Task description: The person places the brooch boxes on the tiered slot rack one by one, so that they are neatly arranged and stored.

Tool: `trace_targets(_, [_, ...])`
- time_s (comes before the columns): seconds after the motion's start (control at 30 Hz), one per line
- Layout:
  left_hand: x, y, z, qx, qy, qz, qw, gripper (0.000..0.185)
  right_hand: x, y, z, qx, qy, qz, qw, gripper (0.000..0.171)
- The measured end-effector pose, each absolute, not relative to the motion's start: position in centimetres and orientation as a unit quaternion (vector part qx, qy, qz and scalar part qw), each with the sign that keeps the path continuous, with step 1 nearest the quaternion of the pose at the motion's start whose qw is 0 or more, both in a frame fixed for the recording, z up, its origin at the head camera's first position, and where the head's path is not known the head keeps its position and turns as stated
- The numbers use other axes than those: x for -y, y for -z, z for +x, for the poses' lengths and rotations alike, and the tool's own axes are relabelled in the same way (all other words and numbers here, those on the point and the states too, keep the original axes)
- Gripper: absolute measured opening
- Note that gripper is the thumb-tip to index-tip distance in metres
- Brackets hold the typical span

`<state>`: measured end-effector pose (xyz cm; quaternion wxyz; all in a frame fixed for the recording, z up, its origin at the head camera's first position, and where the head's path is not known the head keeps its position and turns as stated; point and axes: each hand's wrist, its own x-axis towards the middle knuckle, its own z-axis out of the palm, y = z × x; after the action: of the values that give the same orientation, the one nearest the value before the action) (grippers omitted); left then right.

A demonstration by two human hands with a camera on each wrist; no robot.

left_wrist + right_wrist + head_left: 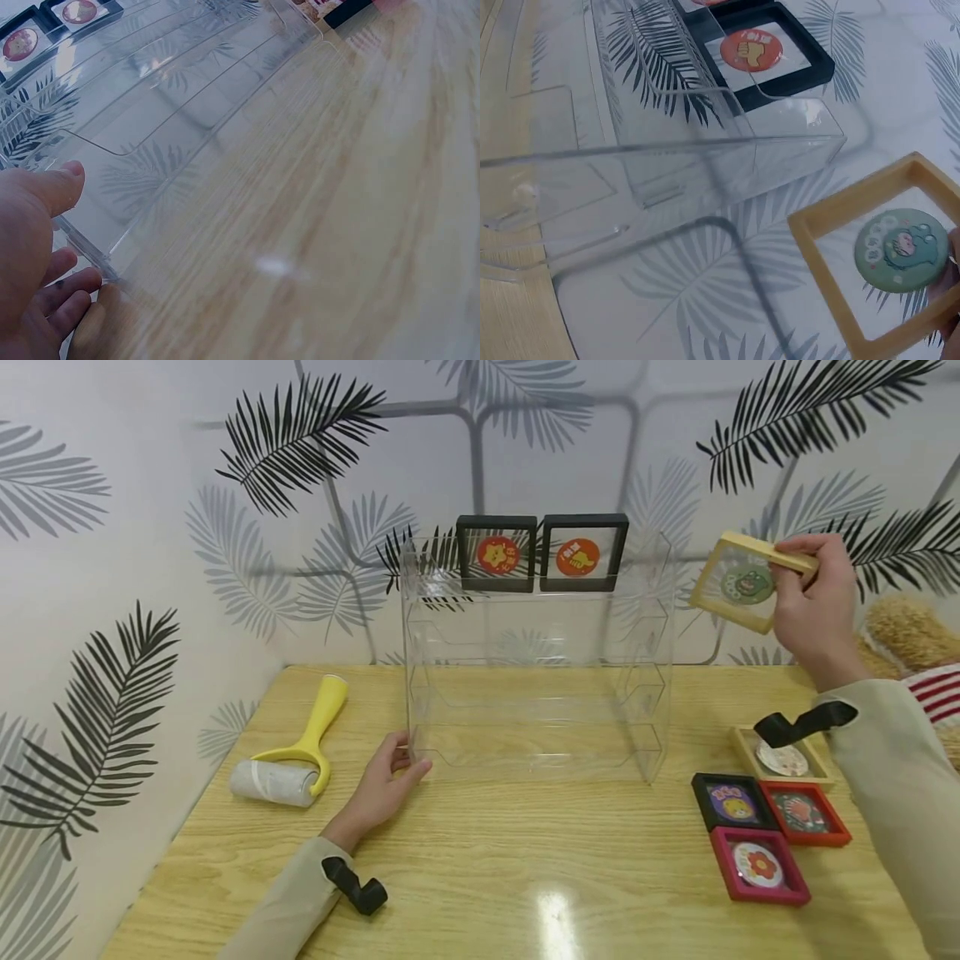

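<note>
A clear acrylic tiered rack [534, 660] stands on the wooden table [480, 877]; its top tier holds two black frames, one with an orange star badge [497, 553] and one with an orange badge [582, 553]. My left hand [390, 777] grips the rack's lower left front corner [97, 259], thumb [52, 187] on its side wall. My right hand [813, 597] holds a wooden frame with a green badge [748, 582] in the air, right of the rack's top. In the right wrist view the wooden frame [889, 259] sits just beyond the rack's upper edge [705, 142].
A yellow-handled lint roller [296, 752] lies at the left. At the right front lie a black frame [733, 802], two red frames [806, 812] [759, 865] and a wooden frame [783, 758], each with a badge. A plush toy [911, 635] sits far right. Patterned walls close the back and left.
</note>
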<state>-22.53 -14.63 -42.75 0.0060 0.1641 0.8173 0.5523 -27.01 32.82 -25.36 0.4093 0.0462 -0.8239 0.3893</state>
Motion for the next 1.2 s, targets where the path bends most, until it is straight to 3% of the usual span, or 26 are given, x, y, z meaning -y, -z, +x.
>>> trace_targets(0.23, [14.6,42.5,-22.4,-0.817,-0.55,0.174,-0.001,0.05,-29.5,22.9,-27.3,0.774,-0.402,0.022,0.489,0.018])
trace_targets(0.57, [15.0,43.9,-23.3,-0.812,-0.556,0.177,-0.009,0.05,-25.2,22.2,-27.8,0.705,-0.382,0.074,0.593,0.017])
trace_targets(0.83, [15.2,43.8,-23.3,-0.821,-0.546,0.165,0.0,0.051,-21.5,21.0,-28.1,0.705,-0.392,0.14,0.574,0.018])
trace_targets(1.2, [15.1,43.9,-23.3,-0.818,-0.55,0.171,-0.003,0.051,-16.4,22.6,-28.8,0.709,-0.416,0.241,0.516,0.009])
